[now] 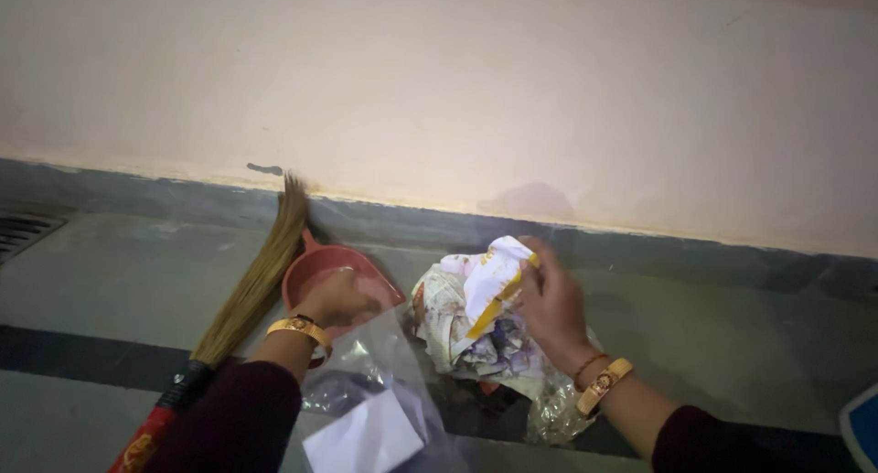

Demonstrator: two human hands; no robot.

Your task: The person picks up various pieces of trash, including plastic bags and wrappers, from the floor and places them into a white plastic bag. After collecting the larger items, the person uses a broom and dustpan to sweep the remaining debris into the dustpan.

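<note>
A: Two broad surfaces fill most of the view: a smooth, pale pink plastered wall (512, 80) and, below it, a grey stone floor (110, 281) with a dark band running across it. A slotted metal drain grate (23, 231) sits at the far left.

B: And the next largest thing?

A: A long grass broom with tan bristles and a red handle (247, 290), lying slantwise on the floor, its tip touching the foot of the wall. Just beside it lies a red plastic dustpan, rounded like a scoop (320, 263); nothing can be made out inside it.

B: What do the hands hold?

A: The left hand (337, 297), a gold bangle at its wrist, is closed on the rim of a clear, crinkly plastic bag (384, 372), which hangs over the dustpan's near edge; folded white paper shows through it. The right hand (551, 310) pinches a crumpled white-and-yellow wrapper (494, 276) between its fingers, atop a heap of crushed printed paper and thin plastic (476, 345) on the floor between both hands.
</note>
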